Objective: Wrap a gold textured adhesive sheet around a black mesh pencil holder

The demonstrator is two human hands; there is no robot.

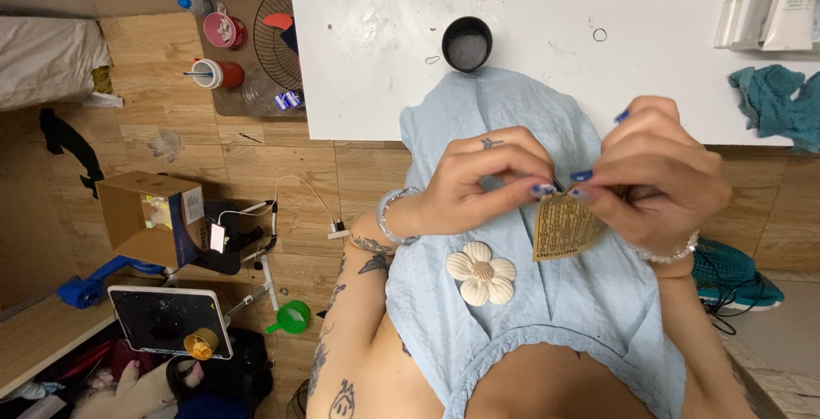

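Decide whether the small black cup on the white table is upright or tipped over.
Upright: the black cup stands on the white table with its round mouth facing up. Whether it holds anything, cannot tell.

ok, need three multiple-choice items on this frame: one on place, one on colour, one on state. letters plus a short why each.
1. Where is the black cup?
A. on the white table
B. on the wooden floor
C. in the cardboard box

2. What colour is the garment under the hands?
A. red
B. light blue
C. black

3. How is the tan tag held?
A. lying loose on the table
B. clamped in one fist
C. pinched at its top by fingertips of both hands

Answers:
1 A: the cup stands on the tabletop near its front edge, just above the cloth.
2 B: the fabric is pale blue throughout, with a cream flower on it.
3 C: left hand and right hand meet at the tag's upper tip.
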